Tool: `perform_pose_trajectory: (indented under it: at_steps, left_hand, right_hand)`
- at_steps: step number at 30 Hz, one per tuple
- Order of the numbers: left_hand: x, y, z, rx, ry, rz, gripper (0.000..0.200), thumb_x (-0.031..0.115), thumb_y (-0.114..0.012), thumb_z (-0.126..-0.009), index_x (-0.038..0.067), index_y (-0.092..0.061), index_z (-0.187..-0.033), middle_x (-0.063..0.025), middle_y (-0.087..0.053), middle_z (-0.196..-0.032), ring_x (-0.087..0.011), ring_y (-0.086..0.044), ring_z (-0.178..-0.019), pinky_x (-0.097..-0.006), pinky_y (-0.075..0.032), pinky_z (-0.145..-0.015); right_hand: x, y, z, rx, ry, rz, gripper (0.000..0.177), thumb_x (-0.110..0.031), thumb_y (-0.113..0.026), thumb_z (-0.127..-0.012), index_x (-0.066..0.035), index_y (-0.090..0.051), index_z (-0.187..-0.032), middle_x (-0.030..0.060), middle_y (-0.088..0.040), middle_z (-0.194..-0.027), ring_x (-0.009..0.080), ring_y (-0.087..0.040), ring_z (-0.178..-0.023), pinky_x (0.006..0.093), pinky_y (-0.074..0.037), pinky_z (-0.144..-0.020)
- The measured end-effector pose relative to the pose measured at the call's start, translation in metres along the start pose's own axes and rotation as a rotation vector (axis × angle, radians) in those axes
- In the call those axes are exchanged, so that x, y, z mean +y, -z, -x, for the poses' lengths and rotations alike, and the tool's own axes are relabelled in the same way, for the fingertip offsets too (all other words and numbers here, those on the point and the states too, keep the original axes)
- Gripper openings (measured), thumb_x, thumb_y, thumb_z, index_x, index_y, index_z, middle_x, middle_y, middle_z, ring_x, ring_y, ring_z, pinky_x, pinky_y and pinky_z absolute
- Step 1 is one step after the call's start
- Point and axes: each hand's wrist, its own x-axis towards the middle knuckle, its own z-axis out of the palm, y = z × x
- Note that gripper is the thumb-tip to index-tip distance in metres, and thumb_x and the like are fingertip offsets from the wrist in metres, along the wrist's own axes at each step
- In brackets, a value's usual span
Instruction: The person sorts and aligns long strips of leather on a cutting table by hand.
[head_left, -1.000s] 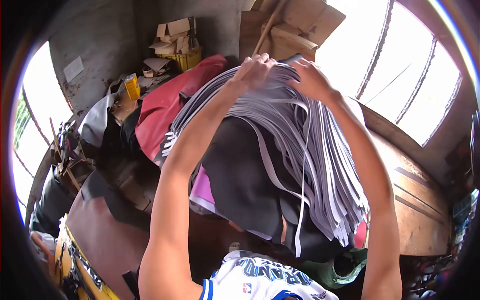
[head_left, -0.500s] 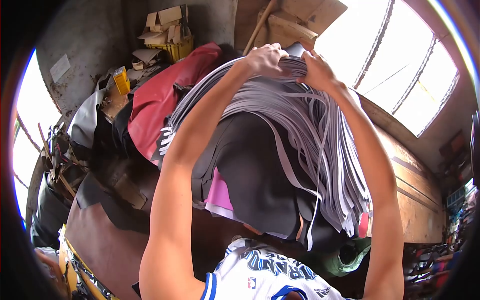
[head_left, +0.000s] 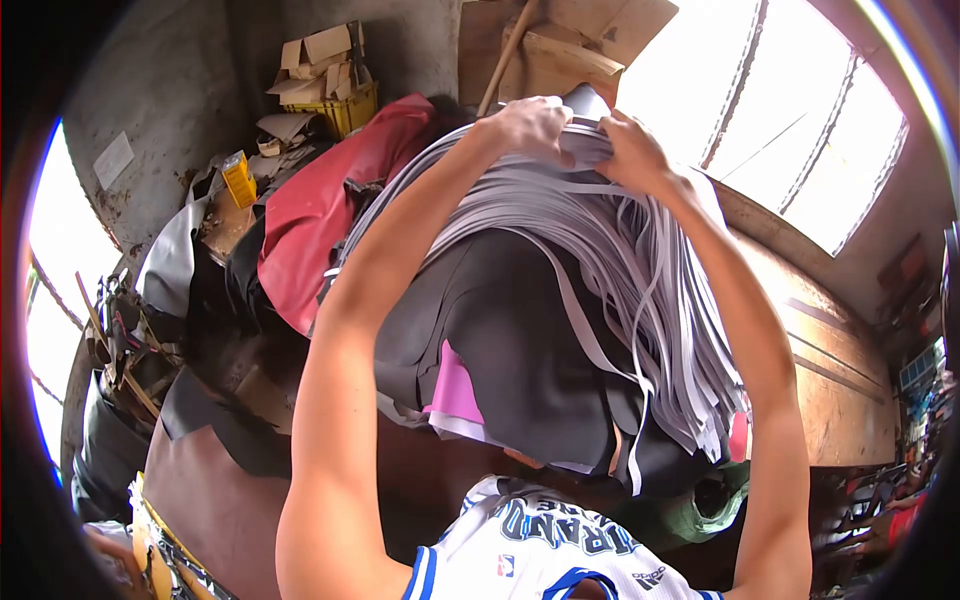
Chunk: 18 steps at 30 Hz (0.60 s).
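Observation:
A thick bundle of long grey strips (head_left: 500, 193) arches over a pile of dark sheet material (head_left: 530, 340). At the top of the arch, my left hand (head_left: 538, 130) has its fingers curled over the strips. Just to its right, my right hand (head_left: 635, 152) grips the same bundle, thumb towards the left hand. The far sides of the strips and some fingertips are hidden. Loose strip ends hang down at the right, and one single strip trails lower over the dark sheets. A pink piece (head_left: 458, 388) shows among the sheets.
Red sheet material (head_left: 310, 225) lies left of the bundle, near a small yellow box (head_left: 239, 180). Behind stands a yellow crate (head_left: 345, 110) with cardboard. A wooden table (head_left: 835, 370) is at the right, below a barred window. A green sack (head_left: 705, 510) sits low at the right.
Both hands stay at the top of the bundle, with the left fingers shifted slightly over the strips. The whole view has tilted a little.

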Motion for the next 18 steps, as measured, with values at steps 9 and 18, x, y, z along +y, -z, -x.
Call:
perform_pose_trajectory:
  at_steps: [9,18]
  left_hand:
    - [-0.005,-0.004,0.008,0.07,-0.118,0.117,0.073,0.043,-0.08,-0.072,0.001,-0.058,-0.128,-0.0205,-0.059,-0.127,-0.0353,-0.055,-0.12,-0.0416,-0.043,-0.105]
    - [-0.009,0.014,-0.004,-0.12,-0.079,0.307,0.054,0.031,-0.083,-0.066,0.0,-0.066,-0.107,-0.0156,-0.066,-0.105,-0.0282,-0.062,-0.098,-0.0369,-0.047,-0.091]
  right_hand:
    - [-0.009,0.001,0.013,0.012,-0.009,-0.057,0.052,-0.007,-0.076,-0.065,0.0,-0.054,-0.112,0.0195,-0.06,-0.112,0.0381,-0.055,-0.113,0.0454,-0.045,-0.098]
    - [-0.003,0.015,0.013,0.009,0.087,-0.2,0.056,-0.03,-0.081,-0.075,0.0,-0.057,-0.116,0.0203,-0.062,-0.109,0.0352,-0.06,-0.106,0.041,-0.047,-0.092]
